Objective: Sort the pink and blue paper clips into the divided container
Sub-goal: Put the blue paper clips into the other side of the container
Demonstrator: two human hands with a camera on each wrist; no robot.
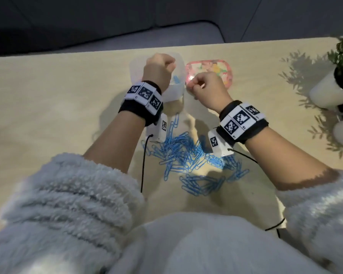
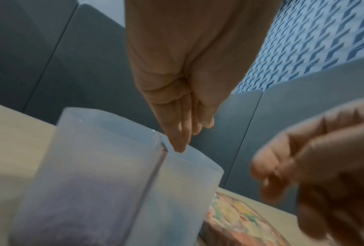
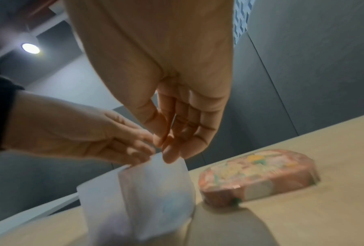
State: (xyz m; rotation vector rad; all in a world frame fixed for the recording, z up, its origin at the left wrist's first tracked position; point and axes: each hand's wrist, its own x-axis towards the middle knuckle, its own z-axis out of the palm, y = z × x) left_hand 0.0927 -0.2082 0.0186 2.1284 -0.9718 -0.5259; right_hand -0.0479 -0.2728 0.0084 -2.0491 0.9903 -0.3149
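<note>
A translucent divided container (image 1: 174, 93) stands at the table's far middle, with some blue showing inside one compartment (image 1: 175, 79). My left hand (image 1: 158, 70) hovers over it. In the left wrist view its fingers (image 2: 183, 133) point straight down by the divider (image 2: 153, 174) and hold nothing visible. My right hand (image 1: 204, 86) is at the container's right edge. In the right wrist view its thumb and fingertips (image 3: 166, 148) meet above the rim (image 3: 155, 166), with no clip visible between them. Several blue paper clips (image 1: 186, 155) lie in a loose pile under my wrists. No pink clips show.
A pink floral tin (image 1: 216, 69) lies just right of the container. White plant pots (image 1: 329, 91) with green foliage stand at the table's right edge. A dark sofa runs behind the far table edge (image 1: 107, 50).
</note>
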